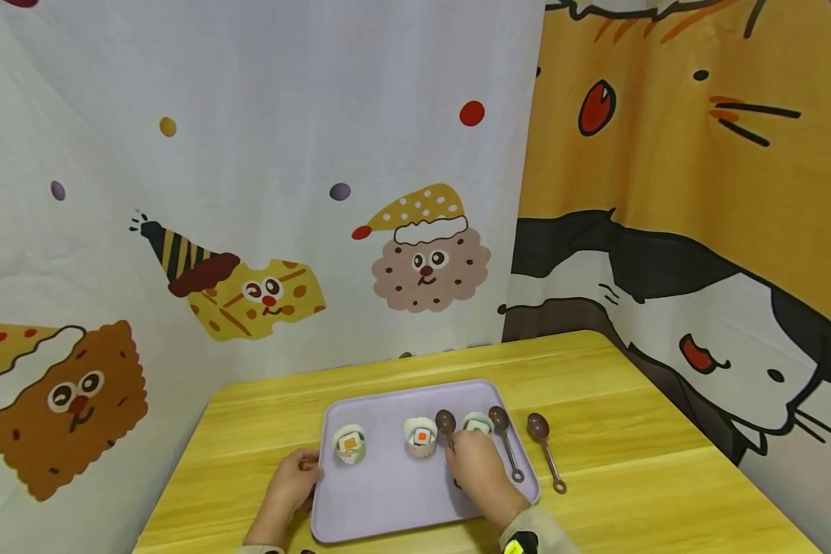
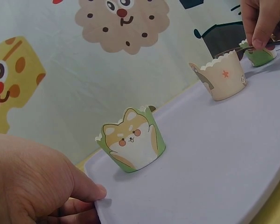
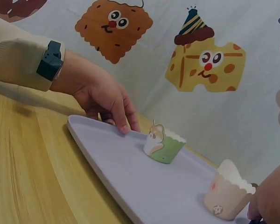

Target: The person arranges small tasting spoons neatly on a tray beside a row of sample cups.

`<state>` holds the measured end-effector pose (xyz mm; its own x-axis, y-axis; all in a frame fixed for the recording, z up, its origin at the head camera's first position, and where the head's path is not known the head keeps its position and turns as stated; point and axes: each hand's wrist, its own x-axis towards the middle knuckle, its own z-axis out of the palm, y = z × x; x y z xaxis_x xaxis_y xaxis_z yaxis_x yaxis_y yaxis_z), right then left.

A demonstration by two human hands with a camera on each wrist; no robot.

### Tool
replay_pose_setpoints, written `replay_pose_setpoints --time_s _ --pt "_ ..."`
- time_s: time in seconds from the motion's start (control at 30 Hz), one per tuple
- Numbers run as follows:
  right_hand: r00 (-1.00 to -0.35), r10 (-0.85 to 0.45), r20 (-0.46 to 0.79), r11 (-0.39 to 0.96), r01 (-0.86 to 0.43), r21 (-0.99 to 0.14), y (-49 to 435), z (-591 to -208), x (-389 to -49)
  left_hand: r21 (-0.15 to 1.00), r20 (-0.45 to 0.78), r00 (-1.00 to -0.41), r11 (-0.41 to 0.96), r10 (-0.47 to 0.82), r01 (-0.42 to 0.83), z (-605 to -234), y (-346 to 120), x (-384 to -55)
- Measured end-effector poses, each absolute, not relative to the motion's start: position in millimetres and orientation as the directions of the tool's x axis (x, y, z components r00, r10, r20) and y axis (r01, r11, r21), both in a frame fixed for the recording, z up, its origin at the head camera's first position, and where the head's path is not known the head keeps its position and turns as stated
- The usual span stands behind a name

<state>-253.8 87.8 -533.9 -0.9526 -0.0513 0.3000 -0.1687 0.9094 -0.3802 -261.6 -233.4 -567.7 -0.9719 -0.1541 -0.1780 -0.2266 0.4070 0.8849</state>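
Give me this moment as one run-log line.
left hand: holds tray edge | right hand: holds brown spoon over tray | on tray: three cups, second spoon | on table: third spoon

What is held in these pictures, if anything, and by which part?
The right grip holds a brown spoon by its handle; the left grip holds the purple tray by its left edge.

spoon (image 1: 446, 421) partly hidden by right hand (image 1: 479, 471), rightmost cup (image 1: 477, 420) partly covered

The tray (image 1: 381, 496) bearing three cups (image 1: 349, 446) lies on the table (image 1: 637, 469), left of a spoon (image 1: 538, 428).
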Motion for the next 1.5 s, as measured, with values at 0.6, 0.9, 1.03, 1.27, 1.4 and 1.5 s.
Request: replay_pose_setpoints --time_s 0.6,0.9,1.03,1.27,1.4,1.5 --pt "-0.944 -0.032 0.329 0.938 -0.142 -0.316 86 -549 -256 0.878 -0.164 -0.973 0.425 -0.162 -0.219 -567 -232 -261" --pt "-0.950 -0.037 0.310 0.950 -0.129 -0.283 83 -549 -254 0.886 -0.152 -0.978 0.418 -0.145 -0.200 -565 -231 -259" --pt "-0.944 -0.043 0.326 0.954 -0.135 -0.266 83 -549 -254 0.881 -0.152 -0.977 0.428 -0.149 -0.202 -565 -231 -259" --pt "-0.948 -0.036 0.317 0.961 -0.120 -0.248 80 -552 -255 0.889 -0.153 -0.977 0.410 -0.149 -0.202 -564 -231 -259" --pt "-0.958 -0.023 0.286 0.964 -0.098 -0.248 80 -552 -255 0.887 -0.149 -0.977 0.415 -0.153 -0.201 -564 -231 -259" --pt "-0.959 -0.027 0.283 0.967 -0.097 -0.236 80 -552 -255 0.879 -0.146 -0.977 0.434 -0.154 -0.200 -565 -231 -260"
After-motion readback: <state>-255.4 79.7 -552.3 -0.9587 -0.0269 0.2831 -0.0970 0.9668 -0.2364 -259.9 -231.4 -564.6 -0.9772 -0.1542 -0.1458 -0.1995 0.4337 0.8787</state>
